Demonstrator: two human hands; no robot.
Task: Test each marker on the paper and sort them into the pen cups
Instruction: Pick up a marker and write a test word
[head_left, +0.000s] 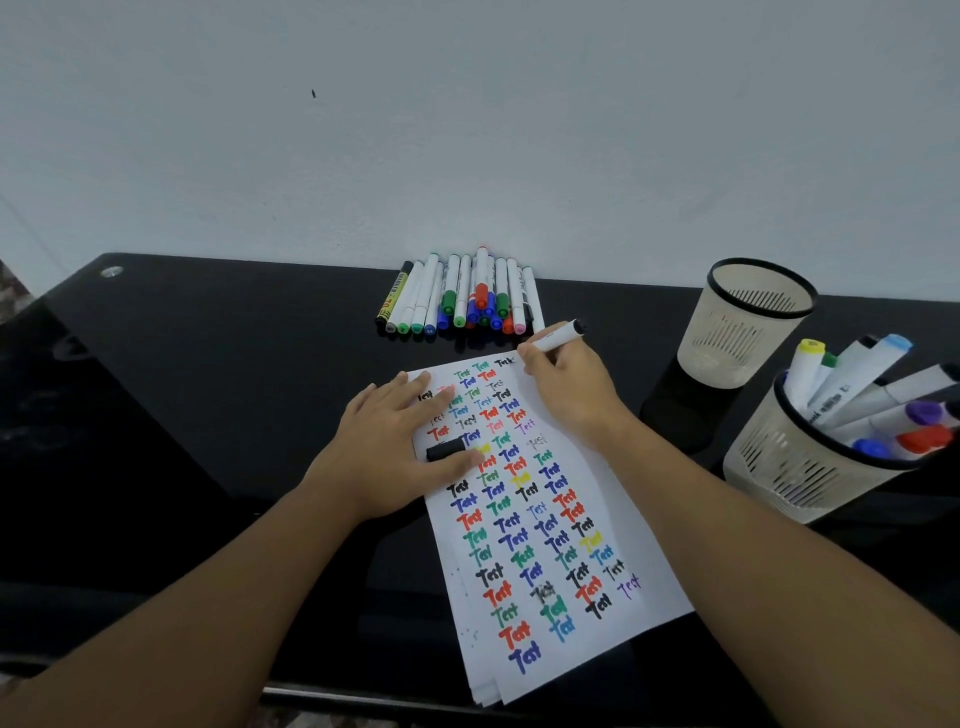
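A white sheet of paper (613, 499) covered in coloured "Test" words lies on the black desk. My right hand (566, 384) grips a white marker (558, 336) with its tip down at the paper's top edge, beside a black "Test". My left hand (395, 441) lies flat on the paper's upper left, and a black marker cap (445, 450) sits between its thumb and fingers. A pile of capped markers (462, 299) lies against the wall beyond the paper. Two beige mesh pen cups stand to the right: the far cup (748, 322) looks empty, the near cup (800, 457) holds several markers.
The black glossy desk (208, 389) stretches away to the left. A white wall runs directly behind the marker pile. The desk's front edge (363, 699) is below my forearms.
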